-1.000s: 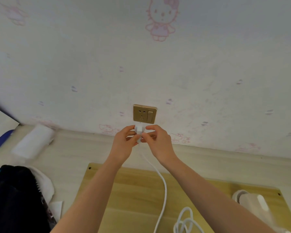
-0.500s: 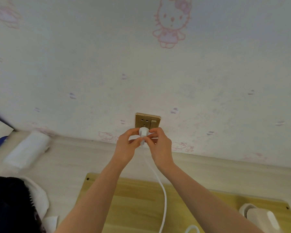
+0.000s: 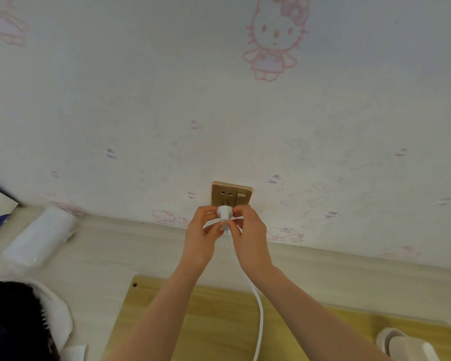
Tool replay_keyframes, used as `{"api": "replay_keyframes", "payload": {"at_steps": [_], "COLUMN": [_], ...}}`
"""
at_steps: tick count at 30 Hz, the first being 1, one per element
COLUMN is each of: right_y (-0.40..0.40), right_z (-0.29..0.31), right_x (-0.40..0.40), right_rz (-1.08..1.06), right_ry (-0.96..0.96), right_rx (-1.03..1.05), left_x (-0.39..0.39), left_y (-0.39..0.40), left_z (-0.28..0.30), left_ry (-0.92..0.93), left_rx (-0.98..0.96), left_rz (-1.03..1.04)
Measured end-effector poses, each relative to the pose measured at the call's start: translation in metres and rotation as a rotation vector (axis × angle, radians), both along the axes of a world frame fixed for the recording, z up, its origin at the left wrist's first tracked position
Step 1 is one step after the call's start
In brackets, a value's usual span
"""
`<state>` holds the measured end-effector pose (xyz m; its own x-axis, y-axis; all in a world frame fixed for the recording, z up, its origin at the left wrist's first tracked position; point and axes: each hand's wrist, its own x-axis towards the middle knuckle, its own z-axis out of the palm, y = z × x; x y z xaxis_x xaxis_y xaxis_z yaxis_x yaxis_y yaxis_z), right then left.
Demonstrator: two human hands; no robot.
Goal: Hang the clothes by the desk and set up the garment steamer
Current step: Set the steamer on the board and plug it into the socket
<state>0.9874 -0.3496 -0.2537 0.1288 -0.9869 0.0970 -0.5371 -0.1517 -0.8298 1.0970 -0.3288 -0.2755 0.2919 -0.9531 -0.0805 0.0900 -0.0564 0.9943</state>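
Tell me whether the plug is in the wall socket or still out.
Cannot tell for sure: the plug sits right at the socket's lower edge, pinched by the left hand and right hand; its prongs are hidden.

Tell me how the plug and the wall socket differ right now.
The plug is white and rounded; the wall socket is a gold, square plate. The plug is pinched between the left hand and right hand, while the wall socket is fixed to the wall. The plug trails a white cord; the wall socket carries a small switch. Whether the plug is fully seated cannot be told. They sit together at the plate's lower edge.
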Motion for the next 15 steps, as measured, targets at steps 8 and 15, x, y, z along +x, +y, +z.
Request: {"api": "replay_keyframes", "payload": {"at_steps": [8,15], "right_y": [-0.003,-0.006], "right_z": [0.004,0.000], "right_x": [0.008,0.011], "right_rz": [-0.066,-0.101], "right_ry": [-0.146,-0.136], "right_rx": [0.016,-0.014], "left_x": [0.004,-0.003], "left_y": [-0.005,-0.008], "left_z": [0.003,0.005], "left_ry": [-0.086,-0.060], "left_rx": [0.016,0.017], "left_rz": [0.058,0.135]}}
